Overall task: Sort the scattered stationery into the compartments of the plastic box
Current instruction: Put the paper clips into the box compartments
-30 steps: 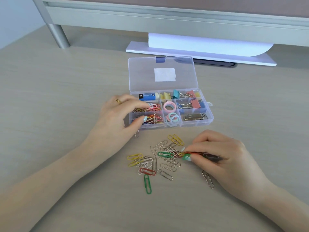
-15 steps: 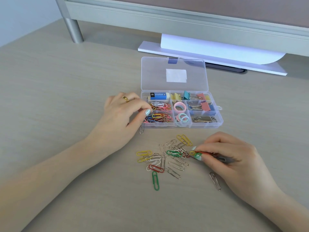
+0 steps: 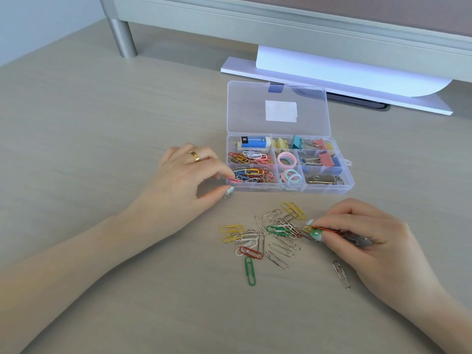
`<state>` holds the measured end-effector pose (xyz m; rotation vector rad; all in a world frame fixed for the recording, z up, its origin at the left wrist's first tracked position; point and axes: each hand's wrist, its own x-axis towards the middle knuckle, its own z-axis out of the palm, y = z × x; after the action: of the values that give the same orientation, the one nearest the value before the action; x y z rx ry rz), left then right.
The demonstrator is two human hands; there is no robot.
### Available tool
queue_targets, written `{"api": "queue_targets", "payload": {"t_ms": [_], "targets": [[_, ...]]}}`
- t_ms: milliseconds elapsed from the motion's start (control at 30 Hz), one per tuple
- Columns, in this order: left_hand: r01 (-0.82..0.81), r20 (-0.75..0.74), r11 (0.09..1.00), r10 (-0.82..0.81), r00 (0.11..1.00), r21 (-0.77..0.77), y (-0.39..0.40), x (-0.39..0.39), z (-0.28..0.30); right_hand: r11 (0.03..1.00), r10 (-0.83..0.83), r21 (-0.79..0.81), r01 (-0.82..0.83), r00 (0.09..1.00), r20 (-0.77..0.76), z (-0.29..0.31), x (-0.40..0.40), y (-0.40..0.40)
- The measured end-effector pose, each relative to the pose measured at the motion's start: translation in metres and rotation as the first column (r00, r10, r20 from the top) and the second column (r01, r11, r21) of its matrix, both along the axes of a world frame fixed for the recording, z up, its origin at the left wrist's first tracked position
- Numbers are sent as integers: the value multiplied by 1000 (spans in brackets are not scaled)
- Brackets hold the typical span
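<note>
Head view: a pale wood-grain surface (image 3: 102, 111) carries a clear plastic box (image 3: 291, 188), lid flat open, its front-left compartment full of wire paper clips. The left hand (image 3: 186, 182) pinches a pink clip (image 3: 234, 180) at that compartment's rim. Loose clips (image 3: 270, 236) lie scattered just beside the right hand (image 3: 362, 241), whose grip grasps a small bundle of clips (image 3: 329, 229).

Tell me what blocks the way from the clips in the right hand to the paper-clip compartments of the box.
Nothing visible does. The lid lies open, and only bare table lies between the right hand and the plastic box.
</note>
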<state>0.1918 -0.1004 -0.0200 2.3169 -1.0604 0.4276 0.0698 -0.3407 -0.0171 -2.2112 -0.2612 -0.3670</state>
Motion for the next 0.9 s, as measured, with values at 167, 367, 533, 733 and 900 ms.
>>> {"api": "queue_targets", "payload": {"t_ms": [167,367,533,733,900], "targets": [[-23,-125,990,6,992,-136,-4,-1,-1,1000,1,-12,-1,1000,-1,-1,0,0],[-82,-239,954,11,971,-288,-18,1,7,1000,13,-6,-14,1000,-26,0,-1,0],[-125,-317,954,33,948,-273,-24,6,6,1000,17,-20,-18,1000,-26,-1,-1,-1],[-134,-153,978,110,982,-160,-12,4,4,1000,15,4,-15,999,-29,2,0,0],[-55,44,998,53,998,28,-11,-2,4,999,-1,44,1,1000,1,12,11,5]]}}
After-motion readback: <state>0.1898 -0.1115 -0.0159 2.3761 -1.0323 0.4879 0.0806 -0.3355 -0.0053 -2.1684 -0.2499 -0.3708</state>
